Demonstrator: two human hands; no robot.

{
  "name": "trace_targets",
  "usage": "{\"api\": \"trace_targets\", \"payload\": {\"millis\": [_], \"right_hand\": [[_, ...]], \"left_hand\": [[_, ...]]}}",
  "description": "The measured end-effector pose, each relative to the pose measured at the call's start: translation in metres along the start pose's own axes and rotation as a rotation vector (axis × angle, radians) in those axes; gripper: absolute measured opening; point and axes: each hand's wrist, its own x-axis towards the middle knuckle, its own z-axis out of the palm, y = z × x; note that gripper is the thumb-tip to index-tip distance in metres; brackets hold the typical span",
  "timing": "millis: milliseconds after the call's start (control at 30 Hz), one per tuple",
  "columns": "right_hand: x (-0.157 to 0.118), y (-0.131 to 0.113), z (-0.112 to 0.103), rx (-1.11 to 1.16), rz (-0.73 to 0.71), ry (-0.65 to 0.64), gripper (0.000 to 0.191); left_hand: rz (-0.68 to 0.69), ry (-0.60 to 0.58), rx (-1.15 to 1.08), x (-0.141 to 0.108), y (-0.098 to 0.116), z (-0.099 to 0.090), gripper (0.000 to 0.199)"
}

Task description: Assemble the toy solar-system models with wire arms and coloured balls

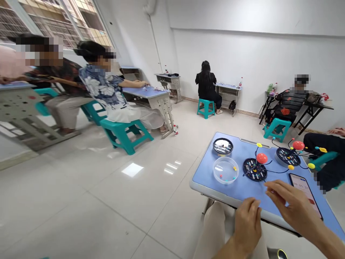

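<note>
My left hand (246, 221) is at the table's front edge, its fingers curled and pressed together. Whatever it may hold is hidden. My right hand (289, 205) reaches over the tabletop with thumb and fingers drawn into a pinch; anything between the fingertips is too small to make out. Just beyond those fingertips lies a solar system model (254, 171) with a round black base, thin black arms, a red ball (261, 158) and a yellow ringed planet (259, 145). To its left, a clear round dish (225, 180) contains several small coloured pieces.
On the blue table (202, 172) are a second model (288, 157), a round black-rimmed case (222, 146) and a phone (304, 190) beside my right hand. Several people sit at other desks on teal stools (126, 135). A bottle (175, 130) stands on the floor.
</note>
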Motion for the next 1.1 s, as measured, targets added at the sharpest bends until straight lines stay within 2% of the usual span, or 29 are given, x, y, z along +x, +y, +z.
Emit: {"api": "trace_targets", "payload": {"millis": [100, 233, 300, 400, 500, 633, 733, 800, 833, 900, 967, 1033, 1100], "right_hand": [[0.035, -0.024, 0.036, 0.025, -0.049, -0.19, 0.027], [0.088, -0.036, 0.085, -0.142, -0.049, -0.531, 0.032], [0.107, -0.037, 0.106, -0.17, -0.05, -0.653, 0.023], [0.121, -0.035, 0.128, -0.172, -0.026, -0.715, 0.015], [0.125, -0.035, 0.14, -0.147, 0.017, -0.738, 0.014], [0.126, -0.035, 0.137, -0.019, 0.092, -0.665, 0.017], [0.122, -0.036, 0.119, 0.133, 0.139, -0.56, 0.023], [0.113, -0.039, 0.101, 0.312, 0.183, -0.501, 0.027], [0.107, -0.041, 0.092, 0.447, 0.217, -0.471, 0.03], [0.093, -0.043, 0.076, 1.049, 0.449, -0.348, 0.03], [0.077, -0.046, 0.065, 1.413, 0.645, -0.301, 0.03], [0.064, -0.047, 0.06, 1.577, 0.761, -0.29, 0.029], [0.053, -0.046, 0.06, 1.659, 0.818, -0.277, 0.027]], "left_hand": [[-0.017, 0.159, 0.14, -0.004, -0.022, -0.036, 0.026], [-0.039, 0.287, 0.335, 0.014, -0.057, -0.073, 0.028], [-0.042, 0.278, 0.392, 0.024, -0.071, -0.083, 0.03], [-0.047, 0.19, 0.398, 0.03, -0.087, -0.086, 0.038], [-0.044, 0.131, 0.363, 0.029, -0.095, -0.081, 0.04], [-0.061, 0.144, 0.337, 0.023, -0.098, -0.076, 0.035], [-0.101, 0.211, 0.319, 0.023, -0.091, -0.077, 0.033], [-0.119, 0.267, 0.267, 0.027, -0.078, -0.082, 0.032], [-0.123, 0.287, 0.225, 0.03, -0.069, -0.085, 0.032], [-0.131, 0.309, 0.129, 0.037, -0.05, -0.091, 0.029], [-0.127, 0.307, 0.046, 0.045, -0.031, -0.095, 0.028], [-0.106, 0.292, -0.003, 0.05, -0.015, -0.096, 0.028], [-0.084, 0.259, -0.033, 0.053, -0.005, -0.096, 0.027]]}}
